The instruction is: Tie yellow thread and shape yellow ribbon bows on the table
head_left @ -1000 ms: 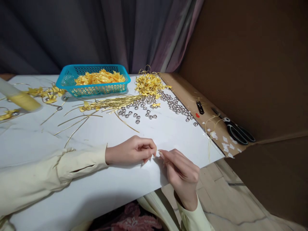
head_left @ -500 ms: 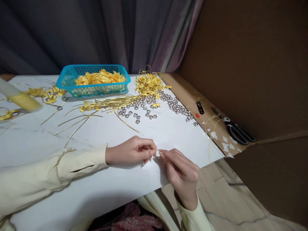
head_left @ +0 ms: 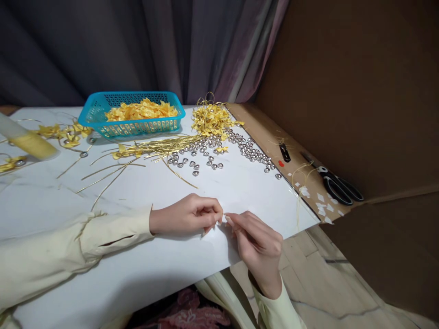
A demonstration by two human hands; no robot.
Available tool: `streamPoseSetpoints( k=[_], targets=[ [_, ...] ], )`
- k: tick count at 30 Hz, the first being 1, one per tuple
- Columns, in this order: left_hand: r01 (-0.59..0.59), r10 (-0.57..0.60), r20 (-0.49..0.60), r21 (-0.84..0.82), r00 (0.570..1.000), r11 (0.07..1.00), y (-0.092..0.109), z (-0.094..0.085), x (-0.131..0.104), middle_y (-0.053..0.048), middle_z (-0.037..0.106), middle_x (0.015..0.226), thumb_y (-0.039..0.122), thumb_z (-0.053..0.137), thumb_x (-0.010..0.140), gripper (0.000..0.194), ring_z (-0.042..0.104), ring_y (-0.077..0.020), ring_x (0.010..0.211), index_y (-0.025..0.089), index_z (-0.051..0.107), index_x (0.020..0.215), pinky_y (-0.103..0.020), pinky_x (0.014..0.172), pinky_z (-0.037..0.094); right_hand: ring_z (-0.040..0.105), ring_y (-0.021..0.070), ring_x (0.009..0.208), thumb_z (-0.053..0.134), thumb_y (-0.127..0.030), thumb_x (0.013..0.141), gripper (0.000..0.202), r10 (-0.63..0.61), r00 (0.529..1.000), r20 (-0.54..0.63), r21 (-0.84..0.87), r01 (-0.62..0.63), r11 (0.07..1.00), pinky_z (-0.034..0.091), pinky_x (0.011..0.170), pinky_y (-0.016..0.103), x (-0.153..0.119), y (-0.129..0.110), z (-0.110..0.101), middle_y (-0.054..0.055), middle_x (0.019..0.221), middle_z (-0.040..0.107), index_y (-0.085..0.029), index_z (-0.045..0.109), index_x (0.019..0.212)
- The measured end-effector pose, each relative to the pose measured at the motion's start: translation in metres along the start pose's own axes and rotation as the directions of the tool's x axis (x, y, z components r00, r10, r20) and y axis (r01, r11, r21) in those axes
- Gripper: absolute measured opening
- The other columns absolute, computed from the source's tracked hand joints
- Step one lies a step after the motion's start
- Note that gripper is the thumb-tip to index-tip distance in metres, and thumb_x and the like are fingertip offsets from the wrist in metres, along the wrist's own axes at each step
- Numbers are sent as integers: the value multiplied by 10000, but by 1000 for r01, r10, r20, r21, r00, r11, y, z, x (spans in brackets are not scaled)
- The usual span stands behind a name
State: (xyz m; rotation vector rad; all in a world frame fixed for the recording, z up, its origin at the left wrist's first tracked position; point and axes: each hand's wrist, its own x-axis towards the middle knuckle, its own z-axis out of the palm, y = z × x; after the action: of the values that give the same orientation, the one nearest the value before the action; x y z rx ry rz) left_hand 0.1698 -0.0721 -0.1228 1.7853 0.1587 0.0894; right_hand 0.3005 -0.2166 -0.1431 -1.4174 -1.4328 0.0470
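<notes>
Tube point(head_left: 29, 137): clear, part yellow, slanting at the left edge of our view, on the white table point(head_left: 37, 196).
Ribbon clusters point(head_left: 72, 143): near the tube, a bead point(head_left: 83, 155) in front; we judge these already joined.
Basket point(head_left: 89, 109): blue, holding many loose ribbon pieces point(head_left: 144, 109), so we take it that plenty is left.
Wire bundle point(head_left: 171, 144): gold, lying in front of the basket, with stray wires point(head_left: 113, 170) fanned toward us; apparently unused stock.
Left hand point(head_left: 190, 214): fingers curled into a narrow pinch; we cannot tell what, if anything, sits inside it.
Loose beads point(head_left: 209, 163): silver, scattered beyond our hands, many seemingly left over.
Ribbon heap point(head_left: 212, 119): right of the basket, wire loops sticking up; it looks finished to us.
Right hand point(head_left: 259, 235): pinched narrow just beside the left fingertips; any piece between our hands is too small to make out, so we cannot say how far this one is.
Scissors point(head_left: 339, 189): at far right, beside paper scraps point(head_left: 321, 209).
</notes>
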Motion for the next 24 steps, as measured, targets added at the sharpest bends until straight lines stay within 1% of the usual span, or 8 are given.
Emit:
streamPoseSetpoints(
  k=[6, 17, 24],
  targets=[
    [4, -4, -5, -2, 1000, 1000, 1, 1, 0, 43, 513, 568, 240, 449, 897, 162, 465, -74, 516, 131, 543, 821, -177, 527, 386, 485, 118, 550, 500, -37, 863, 212, -3, 1000, 6, -2, 3, 1000, 399, 496, 249, 1, -1, 0, 32, 612, 573, -137, 687, 853],
    [5, -5, 3, 5, 1000, 1000, 1, 0, 1, 42, 514, 562, 267, 451, 908, 183, 463, -72, 509, 131, 547, 831, -174, 522, 385, 466, 112, 570, 512, 3, 857, 205, -7, 1000, 5, 30, 7, 1000, 383, 511, 250, -1, 1, 1, 33, 625, 565, -123, 673, 878],
    [21, -21, 4, 9, 1000, 1000, 1, 1, 0, 45, 511, 561, 305, 464, 917, 205, 465, -71, 510, 138, 551, 836, -171, 520, 391, 468, 115, 583, 527, 1, 852, 200, 5, 1000, 19, 31, -5, 999, 389, 525, 256, -2, 3, 1, 31, 648, 570, -130, 672, 896]
  ],
)
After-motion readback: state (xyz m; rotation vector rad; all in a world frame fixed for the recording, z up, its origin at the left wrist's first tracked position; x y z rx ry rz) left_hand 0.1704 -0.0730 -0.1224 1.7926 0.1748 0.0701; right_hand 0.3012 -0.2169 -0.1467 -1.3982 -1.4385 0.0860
